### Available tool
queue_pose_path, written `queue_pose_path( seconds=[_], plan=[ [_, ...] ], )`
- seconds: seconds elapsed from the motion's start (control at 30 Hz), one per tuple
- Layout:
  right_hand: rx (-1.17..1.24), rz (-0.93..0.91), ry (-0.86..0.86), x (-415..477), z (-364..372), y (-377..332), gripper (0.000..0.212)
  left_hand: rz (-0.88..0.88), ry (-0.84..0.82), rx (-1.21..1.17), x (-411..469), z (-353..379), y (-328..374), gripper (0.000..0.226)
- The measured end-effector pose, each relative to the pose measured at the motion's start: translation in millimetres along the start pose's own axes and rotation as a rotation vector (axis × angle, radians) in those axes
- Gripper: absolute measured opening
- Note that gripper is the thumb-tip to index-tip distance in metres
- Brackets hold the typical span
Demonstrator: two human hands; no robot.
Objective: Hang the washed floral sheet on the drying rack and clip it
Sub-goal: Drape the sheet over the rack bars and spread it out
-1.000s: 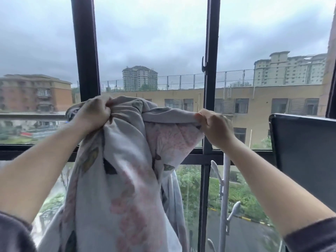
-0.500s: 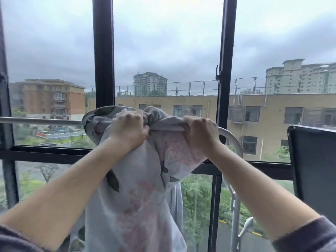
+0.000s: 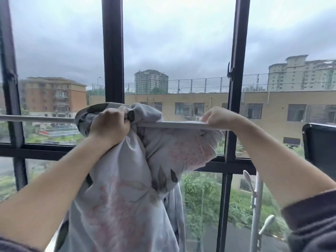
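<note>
My fingers (image 3: 116, 114) on the left hand (image 3: 109, 125) are curling tight round a thick bunch of the floral sheet (image 3: 127, 200), clamping it at the height of the drying rack's pale rail (image 3: 36, 118). The fingers (image 3: 209, 116) of my right hand (image 3: 221, 118) are closing on the sheet's upper edge further to the right, knuckles up, and that edge is running straight and taut between my two hands along the line of the rail. The sheet is bulging over the rail by my left hand and hanging down in front of me in long grey folds printed with pink flowers and dark leaves. The rack's white post (image 3: 256, 206) is standing lower right, and the black window frame (image 3: 112, 51) is rising behind everything.
</note>
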State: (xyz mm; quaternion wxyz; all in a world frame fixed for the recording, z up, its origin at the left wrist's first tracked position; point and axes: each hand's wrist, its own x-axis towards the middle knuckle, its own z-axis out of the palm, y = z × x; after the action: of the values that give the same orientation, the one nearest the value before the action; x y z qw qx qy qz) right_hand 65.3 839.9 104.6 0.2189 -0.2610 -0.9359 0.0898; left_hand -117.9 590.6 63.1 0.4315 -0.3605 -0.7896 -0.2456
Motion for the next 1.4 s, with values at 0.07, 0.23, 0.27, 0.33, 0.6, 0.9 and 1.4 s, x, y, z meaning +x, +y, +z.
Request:
queue_pose_path(
  seconds=[0.07, 0.23, 0.27, 0.33, 0.6, 0.9, 1.4],
  plan=[
    [0.041, -0.035, 0.019, -1, -2, -2, 0.035, 0.016, -0.021, 0.017, 4, 1, 2, 0.024],
    [0.059, -0.261, -0.180, 0, 15, -36, 0.038, 0.087, -0.087, -0.045, 13, -1, 2, 0.025],
    [-0.019, -0.275, -0.205, 1, 16, -41, 0.042, 0.081, -0.123, -0.046, 16, -4, 1, 0.019],
    [-0.163, -0.247, -0.228, 4, 17, -49, 0.047, 0.047, -0.180, -0.054, 23, -10, -3, 0.009],
    [-0.327, -0.692, 0.670, -17, 84, -60, 0.033, 0.060, -0.124, -0.014, 22, -17, -13, 0.016],
    [-0.344, -0.725, 0.374, -53, 137, -68, 0.029, 0.169, -0.083, 0.024, 16, -21, -7, 0.010],
    [-0.445, 0.000, -0.175, -72, 189, -13, 0.045, 0.248, 0.042, -0.012, 13, -7, -13, 0.019]
  ],
)
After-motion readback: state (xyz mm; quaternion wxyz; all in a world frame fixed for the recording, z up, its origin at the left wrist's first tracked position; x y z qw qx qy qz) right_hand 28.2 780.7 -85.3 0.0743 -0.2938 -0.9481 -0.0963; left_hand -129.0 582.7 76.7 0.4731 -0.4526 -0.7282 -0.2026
